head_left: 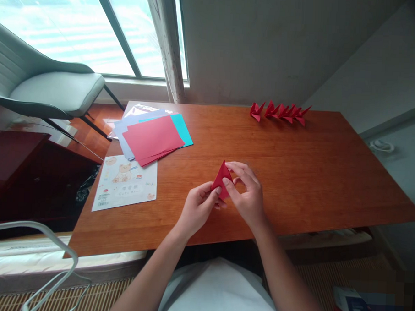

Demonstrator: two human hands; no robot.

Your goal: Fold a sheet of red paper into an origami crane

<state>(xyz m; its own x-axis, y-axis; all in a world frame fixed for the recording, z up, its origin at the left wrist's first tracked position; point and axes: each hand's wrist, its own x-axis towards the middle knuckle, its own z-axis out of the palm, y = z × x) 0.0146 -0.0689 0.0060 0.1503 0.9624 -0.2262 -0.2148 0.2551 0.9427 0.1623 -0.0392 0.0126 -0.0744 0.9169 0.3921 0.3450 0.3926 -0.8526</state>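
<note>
A small piece of folded red paper (222, 178), kite-like with its point upward, is held between both hands above the near part of the table. My left hand (199, 205) pinches its lower left side, thumb on the front. On the right side, my right hand (247, 191) grips it with the thumb on the front face and the fingers near its top and edge. Fingertips behind the paper are partly hidden. Toward the back right of the table stand several folded red paper cranes (285, 112) in a row.
Red sheets (153, 139) lie over blue and pale purple paper at the table's left. Nearer sits a white sheet with a bear print (123, 184). A grey chair (55, 91) stands beyond the left edge by the window. The wooden table (313, 178) meets a wall behind.
</note>
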